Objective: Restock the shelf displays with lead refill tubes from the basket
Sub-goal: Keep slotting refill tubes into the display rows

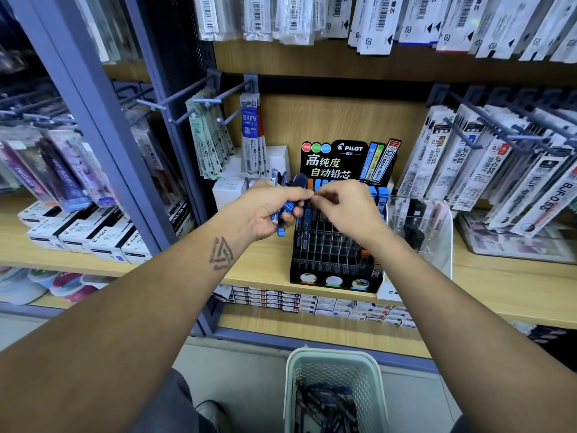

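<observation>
My left hand grips a bunch of lead refill tubes with blue caps, held just left of the black display rack on the wooden shelf. My right hand hovers over the rack's back rows, its fingertips pinched together next to the left hand; what they pinch is hidden. The rack has many empty clear slots, blue-capped tubes along its back right and a few orange-capped ones at its right. A pale green basket with more tubes stands on the floor below.
A clear acrylic bin stands right of the rack. Hanging refill packs fill pegs to the right and above. White boxes sit behind my left hand. Black-and-white boxes line the left shelf. Small boxes lie under the rack's shelf.
</observation>
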Tool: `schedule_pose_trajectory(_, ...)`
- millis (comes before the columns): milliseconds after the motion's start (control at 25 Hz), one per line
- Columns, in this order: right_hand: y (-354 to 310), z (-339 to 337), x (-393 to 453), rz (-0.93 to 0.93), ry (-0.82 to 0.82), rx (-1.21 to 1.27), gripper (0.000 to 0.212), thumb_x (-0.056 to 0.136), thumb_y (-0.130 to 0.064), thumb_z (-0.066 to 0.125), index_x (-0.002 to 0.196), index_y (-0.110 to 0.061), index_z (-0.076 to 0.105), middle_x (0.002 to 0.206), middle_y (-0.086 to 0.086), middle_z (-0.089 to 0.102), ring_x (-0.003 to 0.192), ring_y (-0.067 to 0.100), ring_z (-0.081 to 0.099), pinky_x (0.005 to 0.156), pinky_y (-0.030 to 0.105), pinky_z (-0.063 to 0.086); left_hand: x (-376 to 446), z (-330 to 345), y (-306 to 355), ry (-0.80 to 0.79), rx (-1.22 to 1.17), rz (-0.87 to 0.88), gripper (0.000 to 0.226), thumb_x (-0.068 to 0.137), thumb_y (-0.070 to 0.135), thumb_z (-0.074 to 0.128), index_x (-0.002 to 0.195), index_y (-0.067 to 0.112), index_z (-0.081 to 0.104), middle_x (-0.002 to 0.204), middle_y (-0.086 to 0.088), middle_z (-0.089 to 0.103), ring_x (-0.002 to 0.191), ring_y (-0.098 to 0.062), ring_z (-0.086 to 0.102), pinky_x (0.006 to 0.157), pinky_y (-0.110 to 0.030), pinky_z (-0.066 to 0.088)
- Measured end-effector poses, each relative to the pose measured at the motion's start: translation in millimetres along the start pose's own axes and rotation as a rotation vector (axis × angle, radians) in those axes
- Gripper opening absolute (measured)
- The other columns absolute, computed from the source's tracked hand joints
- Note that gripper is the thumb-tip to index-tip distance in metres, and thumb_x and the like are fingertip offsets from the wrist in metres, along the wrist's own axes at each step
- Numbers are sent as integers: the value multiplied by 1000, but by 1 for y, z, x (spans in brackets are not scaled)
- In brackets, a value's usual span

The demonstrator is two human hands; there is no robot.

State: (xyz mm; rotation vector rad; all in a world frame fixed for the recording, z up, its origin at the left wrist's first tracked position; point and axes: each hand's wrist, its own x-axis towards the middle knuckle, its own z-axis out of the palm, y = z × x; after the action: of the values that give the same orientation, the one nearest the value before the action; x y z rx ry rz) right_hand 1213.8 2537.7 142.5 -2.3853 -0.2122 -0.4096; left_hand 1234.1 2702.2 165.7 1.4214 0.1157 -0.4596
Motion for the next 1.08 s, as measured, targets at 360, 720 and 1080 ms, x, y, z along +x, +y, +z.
schedule_pose_trajectory(360, -6, -22, -8, 490, -57, 872, 13, 83, -11, 81, 87, -6, 69, 72, 2, 70, 60, 11, 65, 55, 23, 52, -8, 24, -15, -127, 128, 16, 13, 84, 3, 77, 84, 8, 65, 61, -4, 58, 48, -11, 47, 35, -15, 27)
schedule_pose_trajectory(720, 6, -40, -9, 585, -10, 1075, 12, 88, 2, 71, 99, 2, 68, 80, 15, 72, 61, 16, 66, 55, 21, 55, -3, 26, -14, -102, -91, -43, 18, 97, 18, 65, 100, 2, 58, 69, -10, 55, 47, -12, 47, 32, -13, 28)
schedule_pose_trajectory(1080, 18, -58, -24, 438, -179, 921, 20, 76, 19, 70, 80, 1, 62, 88, 19, 69, 86, 29, 72, 72, 26, 60, 5, 29, -11, 2, -210, -25, 11, 94, 13, 69, 90, 4, 62, 66, -9, 59, 44, -11, 49, 33, -14, 31)
